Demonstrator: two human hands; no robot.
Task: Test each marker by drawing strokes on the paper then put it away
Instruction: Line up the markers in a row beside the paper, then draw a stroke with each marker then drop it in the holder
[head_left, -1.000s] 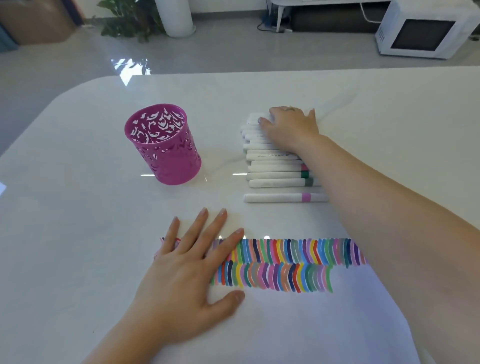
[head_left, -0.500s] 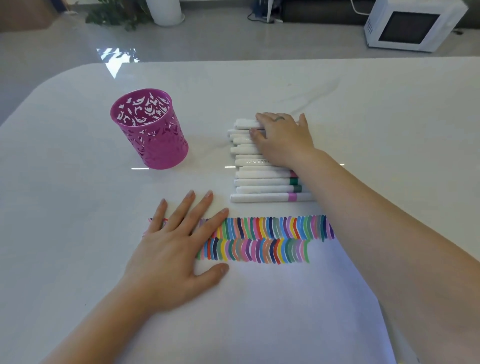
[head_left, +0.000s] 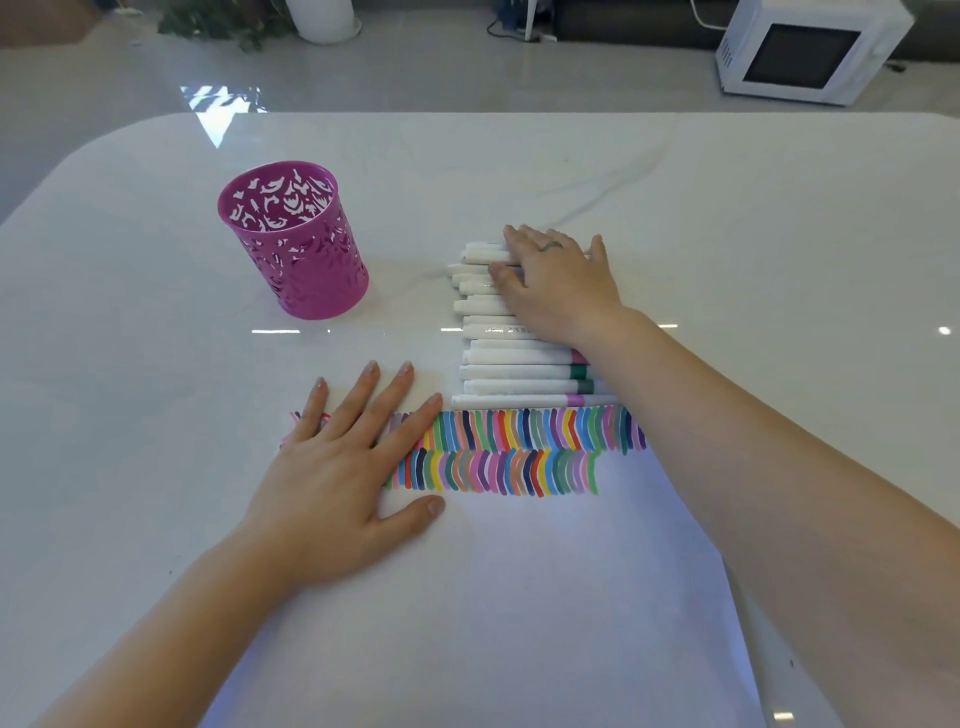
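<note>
Lying flat-fingered, left hand (head_left: 332, 488) pins paper (head_left: 519, 597), right hand (head_left: 558, 283) covers markers (head_left: 519, 371) beside pink cup (head_left: 296, 244).

A strip of bare table (head_left: 410, 312) runs between the upright pink cup (head_left: 298, 244) on the left and the marker row (head_left: 514, 371). The right hand (head_left: 558, 283) and forearm cover the row's right side. The left hand (head_left: 343, 467) lies flat on the far-left corner of the paper (head_left: 519, 597).

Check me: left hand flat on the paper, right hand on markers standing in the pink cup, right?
No: the head view shows the right hand on markers lying in a row on the table beside the pink cup. Rest holds.
</note>
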